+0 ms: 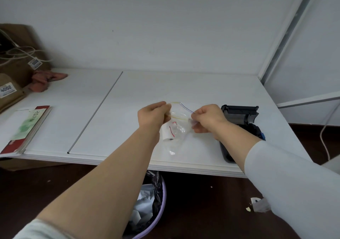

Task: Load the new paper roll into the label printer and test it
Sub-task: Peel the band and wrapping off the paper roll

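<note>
Both hands pinch the mouth of a clear plastic zip bag (176, 128), left hand (153, 114) at nine o'clock, right hand (207, 118) at three. The small white paper roll (167, 134) hangs inside, below the left hand, axis roughly level. The black label printer (239, 121), lid open, sits on the white surface (110, 110) just beyond the right hand.

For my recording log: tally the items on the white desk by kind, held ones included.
Clear zip bag with paper roll, held by left hand and right hand: 1
Black label printer, lid open: 1
Booklet: 1
Pink cloth: 1
Brown numbered bags: 2
Total: 6
</note>
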A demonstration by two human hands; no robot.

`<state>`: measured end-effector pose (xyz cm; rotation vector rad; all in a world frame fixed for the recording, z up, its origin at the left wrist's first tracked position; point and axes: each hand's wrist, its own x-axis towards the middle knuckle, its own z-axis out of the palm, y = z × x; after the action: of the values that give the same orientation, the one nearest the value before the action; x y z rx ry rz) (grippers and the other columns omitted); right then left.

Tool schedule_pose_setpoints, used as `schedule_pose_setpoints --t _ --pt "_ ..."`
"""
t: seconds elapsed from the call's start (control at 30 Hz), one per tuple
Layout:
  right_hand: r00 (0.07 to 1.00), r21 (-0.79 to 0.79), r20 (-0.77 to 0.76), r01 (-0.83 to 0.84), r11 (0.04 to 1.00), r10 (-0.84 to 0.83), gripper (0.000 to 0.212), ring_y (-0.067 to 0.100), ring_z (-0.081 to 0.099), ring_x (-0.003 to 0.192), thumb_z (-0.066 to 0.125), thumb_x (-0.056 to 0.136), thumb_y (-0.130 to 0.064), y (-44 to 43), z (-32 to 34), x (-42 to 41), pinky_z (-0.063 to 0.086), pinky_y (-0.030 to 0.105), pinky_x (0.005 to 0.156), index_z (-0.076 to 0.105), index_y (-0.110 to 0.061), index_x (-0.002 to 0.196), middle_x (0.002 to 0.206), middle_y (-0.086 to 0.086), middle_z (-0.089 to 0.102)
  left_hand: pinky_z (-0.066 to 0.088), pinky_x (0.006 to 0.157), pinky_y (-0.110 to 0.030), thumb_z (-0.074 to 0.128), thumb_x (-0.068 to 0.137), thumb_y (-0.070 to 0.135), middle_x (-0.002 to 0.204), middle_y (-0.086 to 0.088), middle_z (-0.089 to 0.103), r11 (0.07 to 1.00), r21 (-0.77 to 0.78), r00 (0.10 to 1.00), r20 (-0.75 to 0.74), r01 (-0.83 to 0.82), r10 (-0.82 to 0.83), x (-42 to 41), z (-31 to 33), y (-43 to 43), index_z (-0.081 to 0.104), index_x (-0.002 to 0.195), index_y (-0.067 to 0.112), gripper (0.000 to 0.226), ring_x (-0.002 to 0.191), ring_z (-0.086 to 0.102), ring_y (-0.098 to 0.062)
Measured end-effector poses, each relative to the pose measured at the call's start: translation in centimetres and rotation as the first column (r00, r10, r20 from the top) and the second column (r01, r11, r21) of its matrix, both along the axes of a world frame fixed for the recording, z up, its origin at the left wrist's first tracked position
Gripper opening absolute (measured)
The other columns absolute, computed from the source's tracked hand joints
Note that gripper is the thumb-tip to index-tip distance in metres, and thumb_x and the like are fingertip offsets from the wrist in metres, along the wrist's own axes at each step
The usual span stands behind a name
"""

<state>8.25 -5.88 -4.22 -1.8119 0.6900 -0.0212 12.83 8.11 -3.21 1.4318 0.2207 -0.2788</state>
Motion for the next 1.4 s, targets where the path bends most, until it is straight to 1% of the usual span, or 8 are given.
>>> schedule_pose_setpoints --t 0.23,0.37,0.43,0.47,0.63,0.97,1.13,1.4 --pt "0.997 -0.233 0.068 0.063 0.97 -0.049 0.04 0.03 0.06 0.105 0.041 0.085 0.003 -0.4 -1.3 -1.0 0.048 0.036 0.094 0.063 -0.002 0.118 0.122 0.016 0.063 0.044 0.087 -0.031 0.045 0.088 0.007 0.087 0.0 0.049 0.92 0.375 0.994 -0.05 0.112 -0.101 0.0 -5.6 0.2 0.063 0.089 0.021 0.023 0.082 0.045 -0.025" --pt "0.98 -0.161 0.129 0.173 0.972 -0.153 0.044 0.032 0.052 0.076 0.041 0.09 -0.03 -0.6 -0.9 -1.2 0.04 0.034 0.068 0.058 0.003 0.066 0.074 0.015 0.059 0.039 0.071 -0.032 0.05 0.09 0.029 0.07 -0.013 0.042 0.862 0.476 0.985 -0.098 0.173 -0.144 -0.2 -6.7 -0.7 0.048 0.063 0.012 0.032 0.07 0.042 -0.03" --pt "0.99 -0.184 0.083 0.128 0.974 -0.115 0.057 0.025 0.045 0.06 0.048 0.086 -0.051 -0.6 -0.8 -1.2 0.035 0.033 0.062 0.049 -0.004 0.054 0.06 0.006 0.048 0.045 0.074 -0.034 0.056 0.087 0.033 0.111 -0.019 0.06 0.869 0.468 0.986 -0.109 0.163 -0.126 0.1 -6.8 -1.3 0.054 0.069 0.002 0.036 0.079 0.053 -0.04" --pt "0.996 -0.244 0.052 0.079 0.967 -0.069 0.057 0.023 0.041 0.054 0.054 0.083 -0.052 -0.6 -1.0 -1.2 0.032 0.032 0.058 0.044 -0.007 0.049 0.053 0.005 0.043 0.044 0.073 -0.033 0.06 0.085 0.034 0.072 -0.014 0.051 0.875 0.453 0.983 -0.133 0.171 -0.123 0.0 -6.6 -1.6 0.049 0.067 0.004 0.037 0.078 0.051 -0.037" --pt "0.999 -0.429 -0.025 0.006 0.903 -0.019 0.019 0.035 0.044 0.061 0.049 0.075 -0.002 -1.2 -3.1 -0.6 0.033 0.028 0.055 0.06 0.009 0.064 0.064 0.026 0.053 0.032 0.046 -0.024 0.075 0.076 0.031 0.062 -0.002 0.041 0.907 0.362 0.961 -0.244 0.215 -0.13 -0.4 -6.0 -2.6 0.04 0.062 0.011 0.043 0.052 0.039 -0.019" --pt "0.996 -0.242 -0.018 0.08 0.967 -0.087 0.039 0.029 0.036 0.07 0.043 0.082 0.001 -0.3 -3.2 -0.4 0.03 0.026 0.047 0.042 -0.015 0.047 0.054 0.007 0.04 0.038 0.071 -0.03 0.05 0.091 0.02 0.089 -0.01 0.049 0.938 0.334 0.989 -0.137 0.094 -0.05 0.2 -4.7 -1.9 0.051 0.072 0.012 0.021 0.069 0.042 -0.026" --pt "0.997 -0.116 -0.034 0.058 0.992 -0.062 0.041 0.035 0.06 0.098 0.039 0.082 0.012 0.2 -3.7 -0.6 0.053 0.051 0.09 0.065 0.002 0.112 0.105 0.016 0.059 0.046 0.077 -0.034 0.043 0.092 0.032 0.097 -0.01 0.056 0.96 0.241 0.969 -0.23 0.144 -0.088 0.8 -4.0 -1.4 0.053 0.108 0.009 0.031 0.084 0.052 -0.028" --pt "0.989 -0.238 -0.084 -0.141 0.961 0.125 0.051 0.027 0.057 0.112 0.07 0.077 0.001 0.2 -3.7 -1.1 0.047 0.035 0.097 0.056 -0.001 0.126 0.124 0.012 0.057 0.049 0.064 -0.032 0.05 0.08 -0.016 0.073 -0.004 0.05 0.935 0.314 0.976 -0.186 0.167 -0.112 0.6 -5.4 -0.5 0.05 0.123 0.007 0.049 0.07 0.052 -0.028"
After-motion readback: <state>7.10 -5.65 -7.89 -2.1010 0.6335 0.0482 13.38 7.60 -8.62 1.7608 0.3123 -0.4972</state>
